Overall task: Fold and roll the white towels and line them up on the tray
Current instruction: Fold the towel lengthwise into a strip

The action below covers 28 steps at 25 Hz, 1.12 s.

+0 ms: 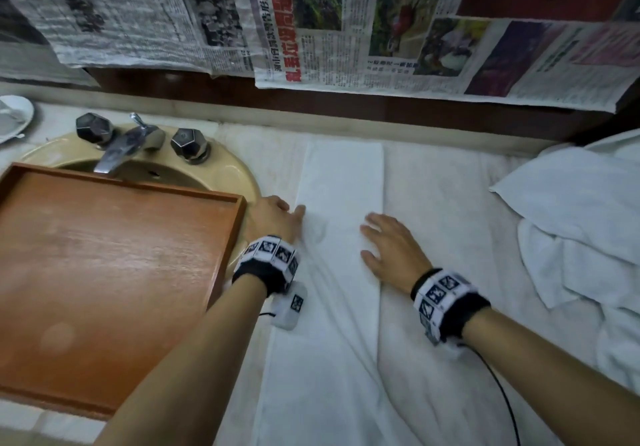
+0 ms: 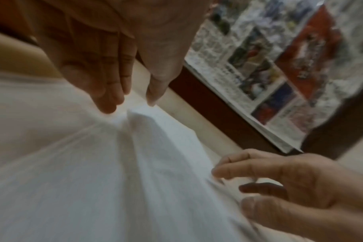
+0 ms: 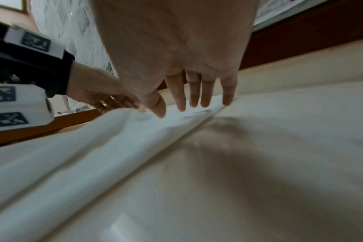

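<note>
A white towel (image 1: 341, 210) folded into a long narrow strip lies in the middle of the head view on a white cloth (image 1: 450, 223) spread over the counter, running from the upper centre down toward the bottom edge. The left hand (image 1: 277, 220) lies at the strip's left edge with fingers loosely bent and nothing pinched, while the right hand (image 1: 389, 248) rests flat on the strip's right side, fingers straight and spread. The empty wooden tray (image 1: 221, 248) sits over the sink (image 1: 239, 171) at the left, just beside the left hand, and a heap of white towels (image 1: 581, 230) lies at the right edge.
</note>
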### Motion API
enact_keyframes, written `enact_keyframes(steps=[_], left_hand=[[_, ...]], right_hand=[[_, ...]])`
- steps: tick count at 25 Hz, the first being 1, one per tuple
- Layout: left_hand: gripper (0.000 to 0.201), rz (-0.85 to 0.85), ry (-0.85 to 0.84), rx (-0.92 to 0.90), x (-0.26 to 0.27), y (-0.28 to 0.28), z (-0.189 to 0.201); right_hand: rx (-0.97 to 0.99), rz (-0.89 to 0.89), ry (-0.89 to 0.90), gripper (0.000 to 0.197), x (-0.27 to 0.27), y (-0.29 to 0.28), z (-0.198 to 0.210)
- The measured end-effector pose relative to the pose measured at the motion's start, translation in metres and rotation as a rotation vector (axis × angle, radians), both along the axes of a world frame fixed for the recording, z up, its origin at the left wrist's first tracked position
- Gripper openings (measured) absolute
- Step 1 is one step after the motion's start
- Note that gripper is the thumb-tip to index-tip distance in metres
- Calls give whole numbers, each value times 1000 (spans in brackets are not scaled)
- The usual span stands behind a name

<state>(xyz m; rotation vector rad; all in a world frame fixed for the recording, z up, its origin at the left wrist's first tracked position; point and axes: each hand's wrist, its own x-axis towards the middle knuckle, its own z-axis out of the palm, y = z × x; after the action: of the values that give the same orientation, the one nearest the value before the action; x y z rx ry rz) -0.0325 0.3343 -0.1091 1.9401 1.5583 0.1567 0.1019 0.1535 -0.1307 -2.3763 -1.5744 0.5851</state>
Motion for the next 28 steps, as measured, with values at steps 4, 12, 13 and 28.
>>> enact_keyframes(steps=[4,12,13,28], left_hand=[[14,-185,-150,-242,-36,-54,12],[17,-763,43,-527,-82,-137,9],[17,-759,32,-480,-85,-140,7],[10,-936,81,-614,-160,-179,12]], right_hand=[[-26,-71,9,30,-35,-44,0],[-380,-80,-40,91,-73,-72,19],[-400,-69,-60,94,-76,-75,18],[-290,-141,-60,53,-108,-93,16]])
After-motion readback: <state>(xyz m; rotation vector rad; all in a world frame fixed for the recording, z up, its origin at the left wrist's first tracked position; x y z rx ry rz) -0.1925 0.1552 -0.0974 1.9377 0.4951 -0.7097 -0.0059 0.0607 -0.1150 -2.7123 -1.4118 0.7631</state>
